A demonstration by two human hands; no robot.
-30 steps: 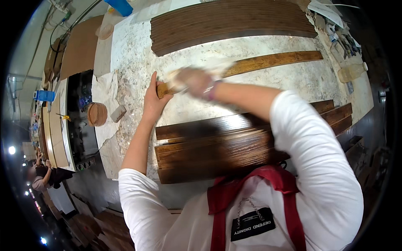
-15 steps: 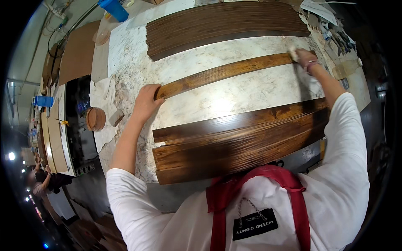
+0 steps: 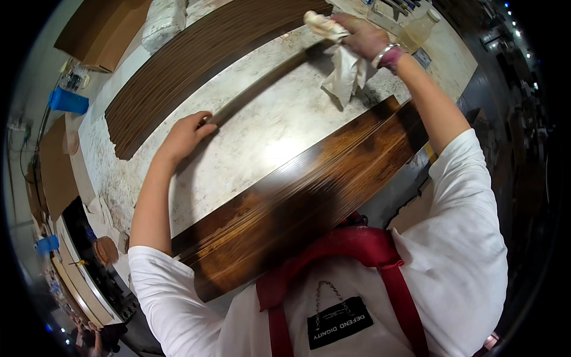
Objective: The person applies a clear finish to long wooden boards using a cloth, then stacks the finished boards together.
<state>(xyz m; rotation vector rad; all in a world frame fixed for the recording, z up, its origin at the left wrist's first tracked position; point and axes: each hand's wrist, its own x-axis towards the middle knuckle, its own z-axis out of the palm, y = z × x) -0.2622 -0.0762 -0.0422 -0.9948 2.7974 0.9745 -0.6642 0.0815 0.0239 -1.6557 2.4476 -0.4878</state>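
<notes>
A narrow wooden board stands tilted up on the white work table, its thin edge showing. My left hand is closed round its left end. At the far end of the board my right hand grips a crumpled white cloth, which hangs down below the fingers. Whether the right hand also touches the board is hidden by the cloth. Close to my body lie several glossy brown boards side by side, with my shadow across them.
Beyond the held board rests a row of dark grooved boards. A blue cup, an open cardboard box and a white wrapped bundle stand far left. A cloudy bottle is at the far right. A round brown container sits at left.
The held board has turned from lying flat to standing on its edge. My right hand has lifted with the cloth. The whole view has swung round, slanting the boards.
</notes>
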